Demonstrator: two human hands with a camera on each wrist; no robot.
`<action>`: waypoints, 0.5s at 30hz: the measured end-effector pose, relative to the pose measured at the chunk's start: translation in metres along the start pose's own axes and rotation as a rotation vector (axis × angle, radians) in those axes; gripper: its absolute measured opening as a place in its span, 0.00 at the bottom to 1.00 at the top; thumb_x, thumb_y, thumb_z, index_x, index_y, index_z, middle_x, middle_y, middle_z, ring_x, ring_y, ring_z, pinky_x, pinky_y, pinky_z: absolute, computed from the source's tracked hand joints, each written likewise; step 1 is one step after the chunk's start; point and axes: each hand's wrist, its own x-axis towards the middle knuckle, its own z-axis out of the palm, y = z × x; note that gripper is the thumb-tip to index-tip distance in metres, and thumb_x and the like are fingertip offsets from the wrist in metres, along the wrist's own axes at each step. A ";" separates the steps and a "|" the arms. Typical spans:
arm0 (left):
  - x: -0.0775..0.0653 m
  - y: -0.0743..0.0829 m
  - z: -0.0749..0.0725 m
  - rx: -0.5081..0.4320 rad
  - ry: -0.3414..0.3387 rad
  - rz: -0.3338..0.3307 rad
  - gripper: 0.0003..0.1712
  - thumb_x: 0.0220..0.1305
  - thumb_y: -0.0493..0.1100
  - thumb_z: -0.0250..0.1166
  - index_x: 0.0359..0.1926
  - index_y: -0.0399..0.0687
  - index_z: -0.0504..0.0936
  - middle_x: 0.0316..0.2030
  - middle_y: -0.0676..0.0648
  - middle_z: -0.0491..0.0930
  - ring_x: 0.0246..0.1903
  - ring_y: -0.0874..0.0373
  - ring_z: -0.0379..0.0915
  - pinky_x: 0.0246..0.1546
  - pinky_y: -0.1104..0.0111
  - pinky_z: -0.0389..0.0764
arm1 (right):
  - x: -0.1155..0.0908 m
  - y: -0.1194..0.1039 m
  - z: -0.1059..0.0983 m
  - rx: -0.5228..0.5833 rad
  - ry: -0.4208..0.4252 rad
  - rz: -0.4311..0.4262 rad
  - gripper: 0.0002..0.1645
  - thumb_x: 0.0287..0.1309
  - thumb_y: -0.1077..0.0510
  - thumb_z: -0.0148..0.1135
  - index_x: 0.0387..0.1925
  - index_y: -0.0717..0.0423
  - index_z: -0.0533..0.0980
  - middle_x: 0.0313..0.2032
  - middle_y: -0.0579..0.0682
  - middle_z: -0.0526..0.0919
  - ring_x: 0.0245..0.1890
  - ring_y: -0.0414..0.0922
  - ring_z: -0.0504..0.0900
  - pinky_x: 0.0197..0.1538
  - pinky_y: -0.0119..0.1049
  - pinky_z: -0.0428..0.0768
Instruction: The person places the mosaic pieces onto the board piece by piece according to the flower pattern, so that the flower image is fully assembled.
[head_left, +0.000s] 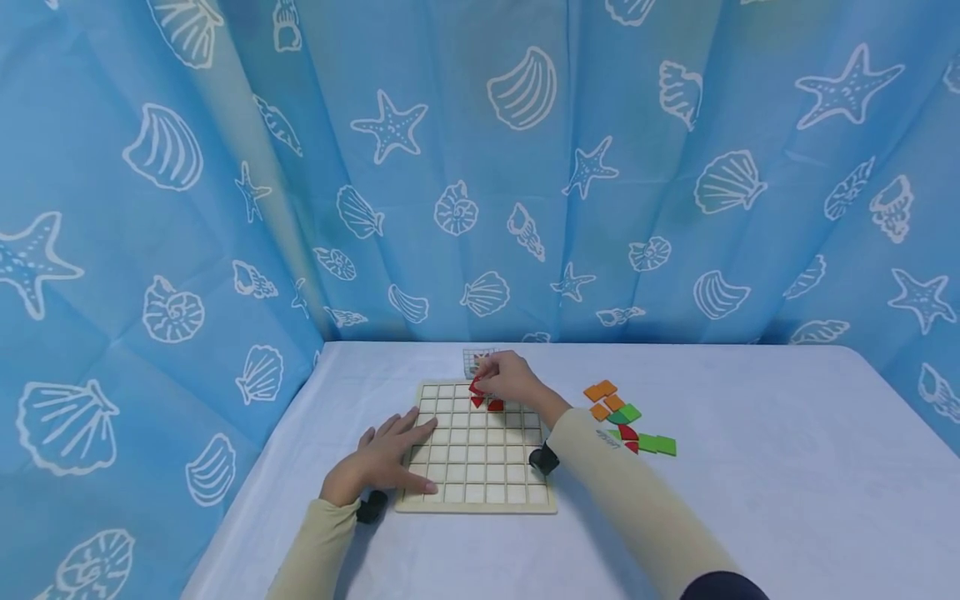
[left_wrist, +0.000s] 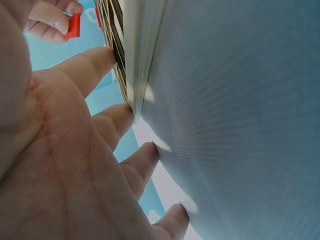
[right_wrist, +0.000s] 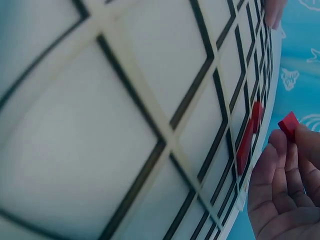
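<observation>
A pale grid board (head_left: 476, 455) lies on the table. My left hand (head_left: 384, 460) rests along its left edge with fingers spread, thumb and index finger on the board. In the left wrist view, two other fingertips meet the white cloth beside it. Over the board's far rows, my right hand (head_left: 516, 380) pinches a small red tile (right_wrist: 288, 126) between thumb and finger, held clear of the surface in the right wrist view. Just below that hand, a red quarter-round tile (head_left: 496, 406) and a red pointed tile (head_left: 477, 402) sit in the grid.
A small patterned card (head_left: 472, 358) lies behind the board, partly covered by the right hand. Right of the board are loose orange tiles (head_left: 600, 390), green tiles (head_left: 665, 446) and red tiles (head_left: 628, 433). A blue shell-print curtain (head_left: 465, 250) hangs behind the table.
</observation>
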 end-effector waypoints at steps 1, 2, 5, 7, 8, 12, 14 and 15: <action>0.000 0.000 -0.001 0.003 -0.002 -0.001 0.60 0.43 0.67 0.77 0.76 0.66 0.58 0.79 0.46 0.46 0.77 0.39 0.37 0.71 0.35 0.38 | 0.000 -0.001 0.001 -0.002 -0.005 -0.006 0.06 0.60 0.60 0.67 0.39 0.57 0.82 0.35 0.51 0.83 0.33 0.42 0.78 0.33 0.32 0.78; 0.000 0.001 -0.001 0.005 -0.004 -0.002 0.60 0.43 0.68 0.76 0.76 0.66 0.58 0.79 0.46 0.46 0.77 0.40 0.37 0.72 0.35 0.38 | 0.000 -0.002 0.002 -0.009 -0.011 -0.014 0.06 0.60 0.60 0.67 0.39 0.57 0.82 0.35 0.51 0.83 0.32 0.42 0.79 0.33 0.32 0.78; 0.001 0.001 -0.001 0.005 -0.006 -0.006 0.60 0.43 0.68 0.76 0.76 0.66 0.58 0.79 0.46 0.45 0.77 0.39 0.37 0.71 0.35 0.38 | -0.001 -0.007 0.006 -0.041 -0.027 -0.039 0.06 0.60 0.60 0.68 0.38 0.58 0.82 0.35 0.51 0.83 0.33 0.42 0.80 0.35 0.33 0.80; 0.001 0.001 -0.001 0.004 -0.004 -0.007 0.60 0.43 0.68 0.76 0.76 0.66 0.58 0.79 0.46 0.46 0.77 0.39 0.37 0.71 0.34 0.38 | 0.000 -0.010 0.008 -0.066 -0.036 -0.055 0.06 0.59 0.60 0.68 0.38 0.58 0.82 0.35 0.51 0.84 0.33 0.41 0.81 0.38 0.35 0.82; 0.001 0.001 0.000 0.003 -0.003 -0.008 0.60 0.43 0.68 0.76 0.76 0.66 0.58 0.79 0.46 0.46 0.77 0.39 0.37 0.71 0.34 0.38 | 0.000 -0.011 0.009 -0.073 -0.043 -0.057 0.06 0.59 0.60 0.68 0.38 0.57 0.82 0.35 0.50 0.84 0.32 0.41 0.82 0.39 0.35 0.82; 0.001 -0.001 0.001 0.003 0.003 -0.001 0.60 0.42 0.68 0.76 0.76 0.66 0.58 0.79 0.46 0.46 0.77 0.39 0.37 0.71 0.34 0.38 | 0.002 -0.011 0.013 -0.084 -0.073 -0.045 0.05 0.59 0.59 0.69 0.37 0.56 0.82 0.33 0.49 0.85 0.30 0.40 0.83 0.39 0.35 0.83; 0.002 -0.002 0.002 0.005 0.007 0.008 0.60 0.42 0.69 0.76 0.76 0.66 0.58 0.79 0.46 0.46 0.77 0.39 0.38 0.71 0.34 0.39 | 0.002 -0.011 0.015 -0.079 -0.082 -0.035 0.05 0.59 0.60 0.69 0.37 0.56 0.82 0.32 0.49 0.85 0.28 0.41 0.82 0.36 0.34 0.82; 0.002 -0.003 0.002 0.006 0.008 0.013 0.60 0.42 0.69 0.77 0.76 0.66 0.59 0.79 0.46 0.46 0.77 0.39 0.38 0.71 0.34 0.39 | 0.002 -0.010 0.016 -0.080 -0.083 -0.035 0.05 0.58 0.60 0.69 0.36 0.56 0.82 0.32 0.49 0.85 0.28 0.41 0.82 0.35 0.34 0.82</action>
